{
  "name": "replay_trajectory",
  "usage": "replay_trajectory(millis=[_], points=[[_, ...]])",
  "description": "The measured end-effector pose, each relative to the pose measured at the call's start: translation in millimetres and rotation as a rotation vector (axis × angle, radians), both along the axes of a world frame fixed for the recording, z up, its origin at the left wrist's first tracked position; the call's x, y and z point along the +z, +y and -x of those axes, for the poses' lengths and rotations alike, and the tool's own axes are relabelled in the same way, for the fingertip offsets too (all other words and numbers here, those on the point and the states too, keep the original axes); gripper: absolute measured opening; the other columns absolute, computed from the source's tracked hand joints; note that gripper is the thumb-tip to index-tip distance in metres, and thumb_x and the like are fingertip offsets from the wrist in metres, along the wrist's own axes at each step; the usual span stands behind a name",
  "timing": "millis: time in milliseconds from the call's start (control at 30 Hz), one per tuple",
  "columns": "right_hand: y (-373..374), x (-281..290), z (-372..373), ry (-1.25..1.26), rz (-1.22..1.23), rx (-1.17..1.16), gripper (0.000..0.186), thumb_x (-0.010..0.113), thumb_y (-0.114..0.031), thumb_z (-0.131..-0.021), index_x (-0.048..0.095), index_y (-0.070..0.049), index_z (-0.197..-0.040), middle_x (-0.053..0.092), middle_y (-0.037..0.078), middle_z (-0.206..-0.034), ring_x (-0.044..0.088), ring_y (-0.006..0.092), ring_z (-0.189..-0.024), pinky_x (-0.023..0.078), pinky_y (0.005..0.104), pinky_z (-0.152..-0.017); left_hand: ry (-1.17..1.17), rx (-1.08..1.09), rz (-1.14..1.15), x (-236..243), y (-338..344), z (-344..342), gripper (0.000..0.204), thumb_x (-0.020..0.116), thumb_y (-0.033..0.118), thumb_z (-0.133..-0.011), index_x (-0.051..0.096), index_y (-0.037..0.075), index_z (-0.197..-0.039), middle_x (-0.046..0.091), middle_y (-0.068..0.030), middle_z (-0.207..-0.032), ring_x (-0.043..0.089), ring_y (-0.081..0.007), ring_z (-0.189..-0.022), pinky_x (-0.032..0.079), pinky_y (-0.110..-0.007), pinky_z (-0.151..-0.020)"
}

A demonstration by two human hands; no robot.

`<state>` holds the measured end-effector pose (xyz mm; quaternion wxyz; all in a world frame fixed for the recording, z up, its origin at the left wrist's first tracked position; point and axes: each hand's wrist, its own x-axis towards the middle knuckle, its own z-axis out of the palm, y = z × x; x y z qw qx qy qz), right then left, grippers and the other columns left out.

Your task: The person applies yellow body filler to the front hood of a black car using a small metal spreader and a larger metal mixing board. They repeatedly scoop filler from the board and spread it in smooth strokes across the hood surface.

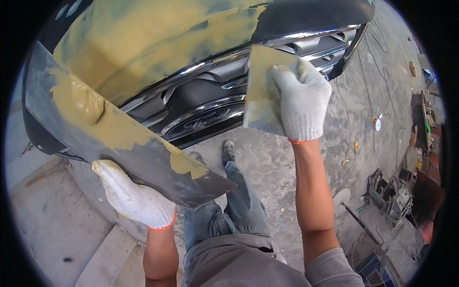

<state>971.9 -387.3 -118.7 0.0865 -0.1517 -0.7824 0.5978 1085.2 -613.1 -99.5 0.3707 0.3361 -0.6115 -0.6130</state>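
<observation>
Head view: left hand is curled on the near edge of the board, most fingers hidden under it. Right hand is closed round the spreader, thumb on its face. There's a thick lump of tan filler on the board, and the dark panel up top is partly coated, with the grille just below it.

If I'm reading this as spreading filler, I'd load the spreader edge evenly, keep it at a low angle, and use long overlapping pulls. Keep the board level so the lump doesn't slide. That grille's right under the working edge, so watch for smears.

Cables snake over the floor off to the right, and there's a fan lower right.
</observation>
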Motion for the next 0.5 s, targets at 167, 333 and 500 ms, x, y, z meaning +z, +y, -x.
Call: replay_trajectory(millis=[167, 333, 500], points=[[-5, -5, 1, 0.062, -0.193, 0.091, 0.026, 0.074, -0.014, -0.097, 0.08, 0.006, -0.113, 0.082, 0.012, -0.088, 0.071, 0.0112, -0.069, 0.058, 0.0302, -0.067, -0.027, 0.054, -0.089, 2, 2, 0, 0.059, 0.053, 0.031, -0.12, 0.046, -0.003, -0.167, 0.043, -0.0142, -0.175, 0.046, -0.0247, -0.157, 0.032, -0.041, -0.134], [-7, -11, -3, 0.034, -0.18, 0.244, 0.029, 0.076, -0.016, -0.098, 0.08, 0.006, -0.116, 0.082, 0.012, -0.09, 0.073, 0.0124, -0.075, 0.059, 0.0305, -0.07, -0.073, 0.032, -0.072, 7, 2, -1, 0.056, 0.053, 0.028, -0.12, 0.047, -0.003, -0.166, 0.046, -0.0147, -0.173, 0.049, -0.0254, -0.154, 0.036, -0.04, -0.132], [2, -15, -3, 0.07, 0.049, 0.008, 0.028, 0.074, -0.016, -0.103, 0.078, 0.006, -0.119, 0.082, 0.009, -0.1, 0.071, 0.0096, -0.081, 0.058, 0.0283, -0.075, 0.018, 0.015, 0.022, 1, -1, -6, 0.05, 0.06, 0.036, -0.119, 0.055, 0.0, -0.154, 0.062, -0.0089, -0.142, 0.062, -0.0194, -0.124, 0.049, -0.034, -0.113]])
